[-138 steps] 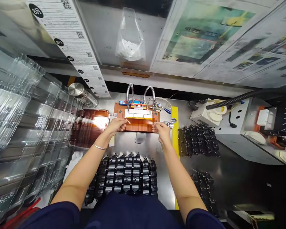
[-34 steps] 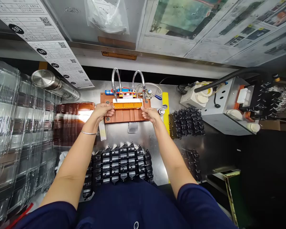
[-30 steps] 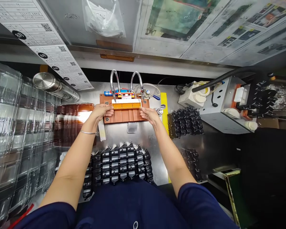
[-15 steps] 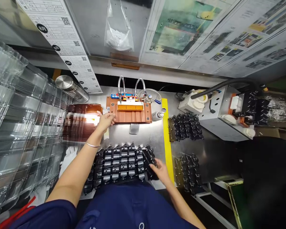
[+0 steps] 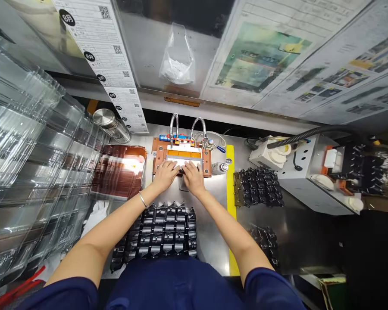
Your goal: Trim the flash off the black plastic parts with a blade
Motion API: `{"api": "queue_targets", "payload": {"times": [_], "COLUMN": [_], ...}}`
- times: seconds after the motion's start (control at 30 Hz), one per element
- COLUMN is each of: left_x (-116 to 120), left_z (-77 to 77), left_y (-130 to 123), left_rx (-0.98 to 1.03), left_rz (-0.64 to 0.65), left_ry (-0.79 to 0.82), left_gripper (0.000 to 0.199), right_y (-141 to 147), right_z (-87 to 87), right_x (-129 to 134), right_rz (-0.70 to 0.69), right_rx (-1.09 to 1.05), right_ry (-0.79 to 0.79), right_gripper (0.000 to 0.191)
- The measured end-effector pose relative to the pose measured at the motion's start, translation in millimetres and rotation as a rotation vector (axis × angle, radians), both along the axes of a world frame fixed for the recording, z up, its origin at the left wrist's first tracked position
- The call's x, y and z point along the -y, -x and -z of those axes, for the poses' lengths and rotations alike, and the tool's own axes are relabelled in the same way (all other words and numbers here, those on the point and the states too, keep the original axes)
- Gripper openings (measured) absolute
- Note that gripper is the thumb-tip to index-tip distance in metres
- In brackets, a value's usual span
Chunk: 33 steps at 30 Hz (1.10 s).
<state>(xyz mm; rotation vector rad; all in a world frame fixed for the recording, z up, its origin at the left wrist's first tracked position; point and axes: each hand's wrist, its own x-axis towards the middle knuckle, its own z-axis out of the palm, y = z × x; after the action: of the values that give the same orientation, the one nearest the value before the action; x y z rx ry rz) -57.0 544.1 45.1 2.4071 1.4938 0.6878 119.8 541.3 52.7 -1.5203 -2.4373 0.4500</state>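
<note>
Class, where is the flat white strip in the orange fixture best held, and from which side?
Pinch its short ends from the near side: the flat white strip lies long across the orange fixture, and chrome gooseneck tubes rise behind it, crowding the far side.

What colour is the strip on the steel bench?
The strip is yellow, clearest in the head view.

Left hand and right hand together on a white strip, copper fixture plate beneath, black trays nearby

Single head-worn camera, facing forward and down, close above the left hand, right hand and steel workbench.
</note>
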Motion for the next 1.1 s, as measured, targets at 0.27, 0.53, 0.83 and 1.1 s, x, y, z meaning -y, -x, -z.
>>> {"api": "queue_targets", "payload": {"times": [0.27,0.53,0.83,1.1], "left_x": [-34.3,-29.7,-32.6,103.4], "left_z": [29.0,25.7,-9.0,-45.4], "left_y": [-6.0,-3.8,16.9,28.3], "left_rx": [0.14,0.2,0.245,0.408], "left_rz": [-0.025,-0.036,-0.508,-0.329], "left_ry": [0.108,0.146,0.41,0.31], "left_gripper": [0.029,0.027,0.052,0.042], "right_y": [-94.9,-114.0,-46.6,-44.9], "right_z": [-23.5,-34.1,-14.6,-30.0], "right_x": [-85.6,-144.4,-54.0,73.1], "right_rz": [0.344,0.322,0.421,0.374], "right_rx": [0.299,0.446,-0.277,-0.697], "right_ry": [0.024,0.136,0.362,0.384], "right_gripper": [0.041,0.034,0.058,0.044]}}
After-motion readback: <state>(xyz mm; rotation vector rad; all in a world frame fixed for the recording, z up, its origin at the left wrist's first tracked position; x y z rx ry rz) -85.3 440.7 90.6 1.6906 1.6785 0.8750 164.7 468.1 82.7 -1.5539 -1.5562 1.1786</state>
